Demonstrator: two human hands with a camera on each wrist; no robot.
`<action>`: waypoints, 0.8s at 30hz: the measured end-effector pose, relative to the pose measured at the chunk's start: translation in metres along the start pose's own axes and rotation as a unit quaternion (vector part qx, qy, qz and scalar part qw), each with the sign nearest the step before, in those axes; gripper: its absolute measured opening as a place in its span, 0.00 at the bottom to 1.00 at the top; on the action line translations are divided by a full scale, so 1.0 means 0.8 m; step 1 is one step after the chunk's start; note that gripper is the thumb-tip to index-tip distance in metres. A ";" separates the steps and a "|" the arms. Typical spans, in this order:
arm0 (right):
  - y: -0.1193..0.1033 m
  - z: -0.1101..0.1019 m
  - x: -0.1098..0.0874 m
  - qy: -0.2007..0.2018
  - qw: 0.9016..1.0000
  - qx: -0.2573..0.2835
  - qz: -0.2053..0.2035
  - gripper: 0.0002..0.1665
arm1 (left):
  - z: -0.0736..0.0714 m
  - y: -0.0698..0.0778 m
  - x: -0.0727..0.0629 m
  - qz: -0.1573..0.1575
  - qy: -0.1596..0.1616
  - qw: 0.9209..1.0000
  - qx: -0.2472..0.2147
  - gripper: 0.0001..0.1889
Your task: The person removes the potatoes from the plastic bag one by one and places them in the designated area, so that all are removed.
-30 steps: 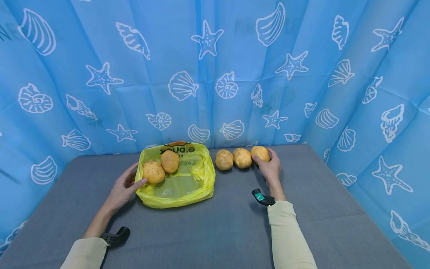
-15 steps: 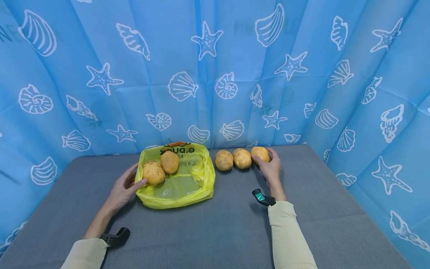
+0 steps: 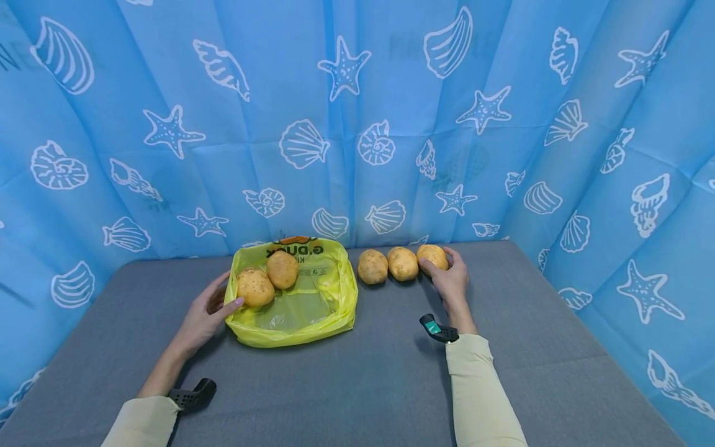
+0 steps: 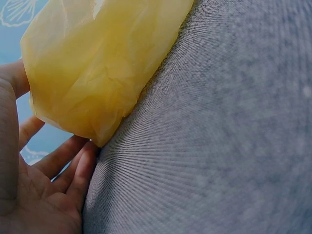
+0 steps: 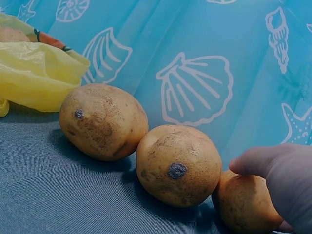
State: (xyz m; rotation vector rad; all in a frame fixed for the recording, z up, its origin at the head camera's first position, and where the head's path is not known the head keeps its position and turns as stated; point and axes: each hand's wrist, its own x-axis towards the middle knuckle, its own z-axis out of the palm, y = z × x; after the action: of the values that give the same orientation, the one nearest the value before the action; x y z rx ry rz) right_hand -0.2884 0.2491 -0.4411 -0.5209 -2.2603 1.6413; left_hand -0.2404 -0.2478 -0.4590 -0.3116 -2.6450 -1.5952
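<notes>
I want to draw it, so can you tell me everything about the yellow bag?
The yellow bag looks like thin, wrinkly, slightly see-through plastic. It sits on the gray table with its top spread wide open. Black letters and an orange patch show on its far side. One potato and a second potato lie inside, toward its left. The left hand holds its left side, thumb at the edge.

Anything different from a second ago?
No visible change: nothing moved, taken up or let go. Right hand still on the rightmost potato, left hand still holding the yellow bag by its left side, two potatoes inside, two others beside it.
</notes>
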 end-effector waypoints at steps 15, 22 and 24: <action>-0.015 -0.008 -0.007 0.019 0.999 -0.011 -0.029 0.45 | 0.000 0.001 0.001 -0.009 -0.003 1.000 -0.008 0.41; -0.041 -0.013 -0.016 0.001 0.997 -0.011 -0.076 0.45 | 0.000 0.001 0.001 -0.009 -0.001 1.000 -0.004 0.41; -0.050 -0.013 -0.020 -0.014 0.996 -0.006 -0.089 0.46 | 0.000 0.001 0.000 -0.005 0.001 1.000 -0.001 0.40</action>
State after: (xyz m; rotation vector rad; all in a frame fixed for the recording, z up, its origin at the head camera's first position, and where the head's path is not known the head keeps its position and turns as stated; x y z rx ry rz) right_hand -0.2742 0.2392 -0.4005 -0.2908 -2.2652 1.5560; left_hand -0.2404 -0.2474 -0.4580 -0.2984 -2.6472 -1.6007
